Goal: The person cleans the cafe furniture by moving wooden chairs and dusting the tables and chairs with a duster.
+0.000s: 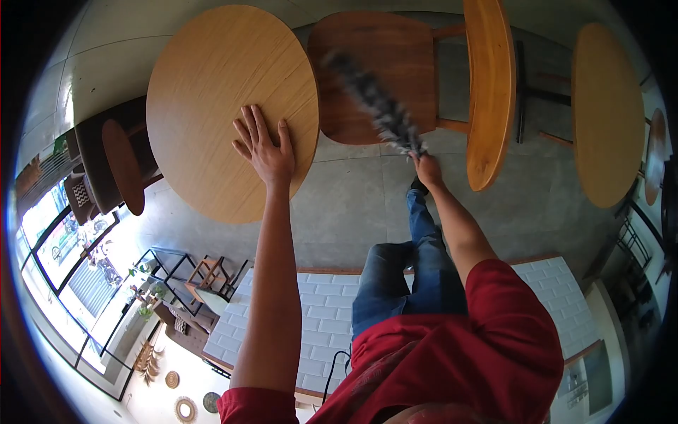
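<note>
My left hand (267, 150) lies flat on the round wooden table (205, 92), fingers spread, near the table's right edge. In my right hand (426, 169) is the handle end of a grey fluffy duster (378, 106), smeared by motion. The duster stretches up and left across the brown wooden seat of a chair (374, 71). Whether its fibres touch the seat I cannot tell. The chair's lighter curved backrest (489, 92) stands to the right of my right hand.
Another round table (607, 116) stands at the far right. A dark chair with a brown backrest (123, 166) is left of the near table. Behind me runs a white-tiled counter (321, 304). Grey floor (339, 205) lies between. Large windows (70, 261) are at the left.
</note>
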The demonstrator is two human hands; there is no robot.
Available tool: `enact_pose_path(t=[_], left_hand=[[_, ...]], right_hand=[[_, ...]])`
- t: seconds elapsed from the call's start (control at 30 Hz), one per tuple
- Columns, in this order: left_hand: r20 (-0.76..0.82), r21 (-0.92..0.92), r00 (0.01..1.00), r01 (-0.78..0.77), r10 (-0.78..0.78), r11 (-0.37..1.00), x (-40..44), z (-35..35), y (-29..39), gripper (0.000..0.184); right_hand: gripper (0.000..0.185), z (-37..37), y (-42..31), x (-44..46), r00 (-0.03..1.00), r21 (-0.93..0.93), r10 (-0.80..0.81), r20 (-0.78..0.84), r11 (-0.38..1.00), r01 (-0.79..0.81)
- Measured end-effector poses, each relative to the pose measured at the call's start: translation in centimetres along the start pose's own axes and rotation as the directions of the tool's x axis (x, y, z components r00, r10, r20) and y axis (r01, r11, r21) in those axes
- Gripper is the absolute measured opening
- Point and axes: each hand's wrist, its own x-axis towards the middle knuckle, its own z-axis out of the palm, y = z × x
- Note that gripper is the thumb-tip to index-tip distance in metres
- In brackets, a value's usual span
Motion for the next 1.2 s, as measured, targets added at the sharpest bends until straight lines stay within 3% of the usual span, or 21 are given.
enact_pose_path(t=[0.03,0.1,0.13,0.2,0.23,0.3,0.33,0.4,0.43,0.5,0.53,0.6,0.63,0.77,0.83,0.87,0.93,1.0,1.2], left_hand=[[-0.001,0.004,1.000,0.000,0.000,1.000,0.0,0.0,0.0,0.063],[-0.002,0.009,1.000,-0.001,0.001,1.000,0.0,0.0,-0.1,0.063],[-0.004,0.007,1.000,0.001,-0.001,1.000,0.0,0.0,-0.1,0.063],[-0.003,-0.001,1.000,-0.008,0.008,1.000,-0.1,0.1,-0.1,0.063],[-0.006,0.004,1.000,-0.009,0.009,1.000,-0.1,0.1,-0.1,0.064],[-0.010,0.007,1.000,-0.009,0.010,1.000,-0.1,0.1,0.0,0.064],[-0.009,0.003,1.000,-0.007,0.007,1.000,-0.1,0.1,-0.1,0.064],[-0.008,-0.003,1.000,-0.011,0.011,1.000,-0.1,0.1,-0.1,0.064],[-0.009,0.000,1.000,-0.008,0.008,1.000,-0.2,0.2,-0.1,0.064],[-0.013,0.000,1.000,-0.008,0.008,1.000,-0.1,0.2,-0.2,0.065],[-0.015,-0.001,1.000,-0.009,0.008,1.000,-0.1,0.1,-0.2,0.065],[-0.019,-0.009,1.000,-0.007,0.006,1.000,-0.2,0.1,-0.3,0.065],[-0.020,-0.011,1.000,-0.009,0.009,1.000,-0.2,0.1,-0.3,0.065],[-0.028,-0.007,0.999,-0.024,0.024,1.000,-0.4,0.2,-0.5,0.065],[-0.028,0.008,0.999,-0.029,0.029,1.000,-0.5,0.1,-0.7,0.065],[-0.029,0.023,0.999,-0.026,0.026,0.999,-0.5,0.2,-0.6,0.064],[-0.025,0.011,0.999,-0.037,0.037,0.999,-0.5,0.1,-0.4,0.064],[-0.015,0.018,0.999,-0.044,0.044,0.999,-0.6,-0.2,-0.7,0.065],[-0.012,0.036,0.998,-0.055,0.056,0.998,-0.6,0.5,-1.4,0.066]], right_hand=[[0.062,1.1,1.1,-0.4,1.000,-0.001,-0.001,0.001,1.000,0.001],[0.062,3.2,2.9,-1.8,0.969,0.069,0.247,-0.010,0.967,-0.245],[0.062,3.2,3.6,-2.8,0.968,0.068,0.249,-0.009,0.966,-0.248],[0.063,3.0,4.5,-4.7,0.994,-0.041,0.088,0.065,0.996,-0.085],[0.063,1.8,4.0,-5.2,0.994,-0.039,0.094,0.059,0.995,-0.091],[0.064,-0.4,4.1,-5.8,0.982,-0.137,-0.084,0.170,0.985,0.108],[0.064,-0.4,3.9,-6.1,0.982,-0.136,-0.081,0.169,0.985,0.105],[0.066,0.1,3.7,-6.6,0.999,-0.014,0.018,-0.051,1.000,-0.018],[0.066,1.4,3.9,-6.7,0.998,-0.013,0.021,-0.055,1.000,-0.021],[0.068,3.5,3.1,-6.7,0.943,0.227,0.260,-0.207,0.950,-0.213],[0.068,3.8,2.6,-6.8,0.943,0.226,0.260,-0.210,0.951,-0.211],[0.070,4.1,1.9,-7.3,0.984,0.183,0.042,-0.173,0.983,-0.010],[0.071,3.8,2.0,-7.1,0.997,-0.003,0.016,0.070,1.000,-0.016],[0.073,1.8,-0.2,-7.4,0.990,-0.066,-0.131,-0.047,0.990,0.128],[0.071,3.0,0.5,-7.7,0.981,-0.023,0.151,-0.124,0.988,-0.154],[0.071,3.5,1.3,-7.7,0.977,-0.021,0.164,-0.140,0.986,-0.168],[0.069,4.4,3.1,-7.7,0.896,0.187,0.437,-0.082,0.890,-0.417],[0.067,4.3,2.8,-8.9,0.884,0.183,0.456,-0.100,0.882,-0.434],[0.059,-2.0,-2.5,-13.2,0.795,0.265,0.496,-0.350,0.866,-0.424]])
